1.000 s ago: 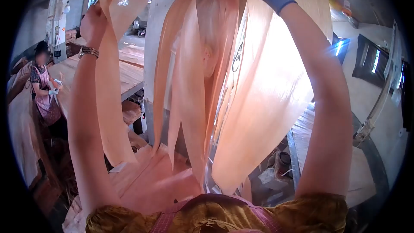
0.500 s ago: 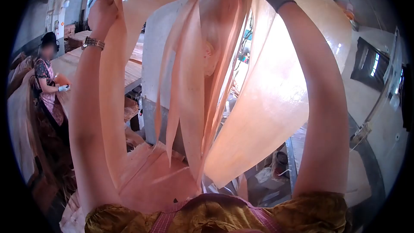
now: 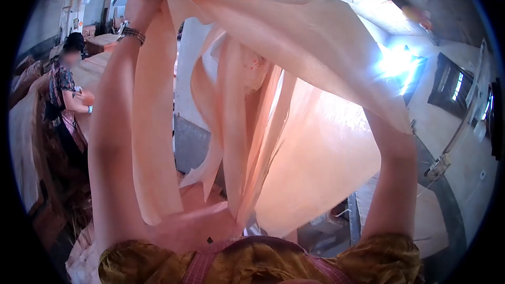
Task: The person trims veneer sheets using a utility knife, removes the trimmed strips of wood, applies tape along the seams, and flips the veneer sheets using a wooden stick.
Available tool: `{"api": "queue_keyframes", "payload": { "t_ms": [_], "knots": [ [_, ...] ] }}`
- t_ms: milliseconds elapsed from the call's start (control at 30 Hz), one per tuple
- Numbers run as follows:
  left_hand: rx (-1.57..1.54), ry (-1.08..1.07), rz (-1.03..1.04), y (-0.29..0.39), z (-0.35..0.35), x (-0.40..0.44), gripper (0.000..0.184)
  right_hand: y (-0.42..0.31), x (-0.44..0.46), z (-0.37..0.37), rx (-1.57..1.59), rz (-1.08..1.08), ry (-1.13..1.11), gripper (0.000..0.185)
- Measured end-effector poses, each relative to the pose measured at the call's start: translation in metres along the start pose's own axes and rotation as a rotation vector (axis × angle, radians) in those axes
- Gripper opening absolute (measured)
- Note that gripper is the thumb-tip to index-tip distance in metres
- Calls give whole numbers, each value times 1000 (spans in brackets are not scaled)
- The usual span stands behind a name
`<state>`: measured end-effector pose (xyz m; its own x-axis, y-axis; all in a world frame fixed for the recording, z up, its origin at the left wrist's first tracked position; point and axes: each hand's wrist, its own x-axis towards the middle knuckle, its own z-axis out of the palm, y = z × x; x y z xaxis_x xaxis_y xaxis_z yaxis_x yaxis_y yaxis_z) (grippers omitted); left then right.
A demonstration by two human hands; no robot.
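Note:
My left hand (image 3: 143, 6), raised at the upper left with a metal-banded watch on the wrist, is closed on the edge of a thin, pale orange wood veneer sheet (image 3: 315, 37). From there the sheet sags in a wide band across to the right. It covers my right hand; only the right forearm (image 3: 392, 179) shows below, so those fingers are hidden. Long veneer strips (image 3: 231, 121) hang twisted in the middle, and a broad veneer panel (image 3: 321, 163) slants down on the right, lit from behind.
A co-worker (image 3: 68, 89) stands at the far left beside a long stack of sheets (image 3: 97, 71). Reddish veneer (image 3: 197, 226) lies low in front of me. A pale pillar (image 3: 189, 73) rises behind the strips. A window (image 3: 397, 71) glares at the right.
My right hand has come down and gone behind the veneer, which now swings lower across the right side. My left hand has shifted slightly right. The hanging strips have moved and curled.

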<state>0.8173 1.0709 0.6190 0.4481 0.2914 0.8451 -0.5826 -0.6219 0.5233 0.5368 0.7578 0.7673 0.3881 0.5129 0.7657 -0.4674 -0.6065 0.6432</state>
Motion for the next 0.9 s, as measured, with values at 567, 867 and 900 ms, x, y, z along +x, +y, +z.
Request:
{"api": "queue_keyframes", "payload": {
  "t_ms": [567,867,900],
  "knots": [
    [-45,563,741,187,-78,-92,89,12,22,-12,-53,-50,-1,45],
    [4,263,528,222,-68,-31,68,15,16,3,65,-114,-59,43],
    [12,291,545,224,-65,-23,65,19,12,6,60,-290,86,43]
  ]
}}
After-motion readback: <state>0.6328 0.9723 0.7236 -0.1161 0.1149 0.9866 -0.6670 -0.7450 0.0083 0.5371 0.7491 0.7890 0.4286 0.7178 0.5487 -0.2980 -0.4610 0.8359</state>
